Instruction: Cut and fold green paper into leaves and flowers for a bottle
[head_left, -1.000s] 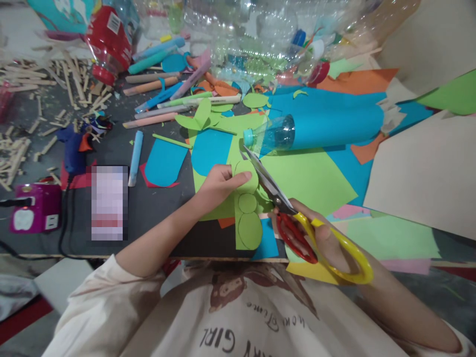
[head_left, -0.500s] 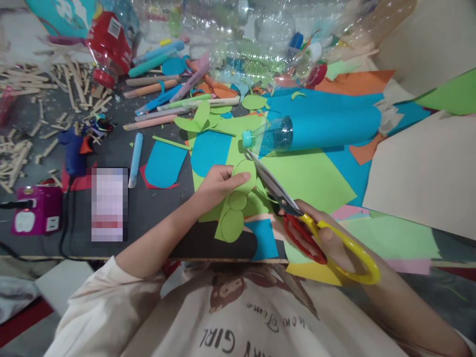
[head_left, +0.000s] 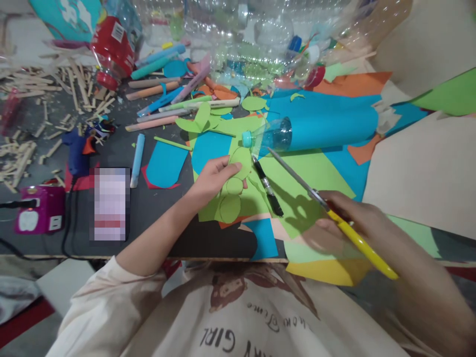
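Observation:
Between thumb and fingers, my left hand (head_left: 219, 181) pinches a strip of green paper (head_left: 231, 207) marked with drawn round outlines. My right hand (head_left: 345, 213) grips a pair of scissors (head_left: 308, 186) with yellow handles, turned edge-on, blades pointing up and left, apart from the strip. A black pen (head_left: 267, 186) lies on the green sheet (head_left: 297, 171) between my hands. Just beyond is a plastic bottle (head_left: 277, 135) with a turquoise cap, its body wrapped in blue paper (head_left: 334, 126).
Several markers (head_left: 159, 109) lie at the back left, near wooden sticks (head_left: 26, 158) and a red-labelled bottle (head_left: 113, 49). A blue glue gun (head_left: 76, 153), a purple box (head_left: 39, 210) and a phone (head_left: 109, 206) occupy the left. Clear bottles (head_left: 256, 29) line the back; pale card (head_left: 424, 173) is right.
My right hand has drawn the scissors away to the right and turned them edge-on. The black pen is now uncovered. My left hand has shifted slightly left with the green strip.

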Demonstrator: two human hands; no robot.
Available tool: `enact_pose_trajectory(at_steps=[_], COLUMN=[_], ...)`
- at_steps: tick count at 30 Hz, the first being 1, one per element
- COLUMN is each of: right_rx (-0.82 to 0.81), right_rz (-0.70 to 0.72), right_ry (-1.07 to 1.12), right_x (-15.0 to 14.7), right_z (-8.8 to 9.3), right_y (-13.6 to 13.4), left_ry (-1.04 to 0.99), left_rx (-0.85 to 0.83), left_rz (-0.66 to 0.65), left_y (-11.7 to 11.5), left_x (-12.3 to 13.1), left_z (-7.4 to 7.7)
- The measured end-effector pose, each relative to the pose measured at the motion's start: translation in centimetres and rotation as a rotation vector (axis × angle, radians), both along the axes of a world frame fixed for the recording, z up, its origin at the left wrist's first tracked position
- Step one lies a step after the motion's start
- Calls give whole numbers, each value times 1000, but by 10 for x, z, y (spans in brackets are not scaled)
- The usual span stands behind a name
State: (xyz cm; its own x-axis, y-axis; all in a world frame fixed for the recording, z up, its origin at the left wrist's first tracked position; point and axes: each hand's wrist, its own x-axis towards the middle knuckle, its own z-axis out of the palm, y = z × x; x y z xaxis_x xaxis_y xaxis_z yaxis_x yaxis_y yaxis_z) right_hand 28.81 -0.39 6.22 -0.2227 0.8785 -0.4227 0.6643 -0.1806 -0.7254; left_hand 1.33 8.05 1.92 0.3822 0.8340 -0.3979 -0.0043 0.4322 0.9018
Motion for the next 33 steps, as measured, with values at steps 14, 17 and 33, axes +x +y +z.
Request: enact_pose_trajectory(at_steps=[14, 17, 33], right_rx=[589, 626, 300], right_rz=[159, -7, -345], right_ry=[-566, -521, 531], right_x=[54, 33, -64], right_z=[-30, -15, -37], right_y=[24, 24, 51], left_ry=[45, 83, 130], left_rx=[80, 101, 23], left_rz=[14, -45, -253], left_y=[1, 0, 1], left_x=[1, -1, -3], left_z=[-1, -1, 4])
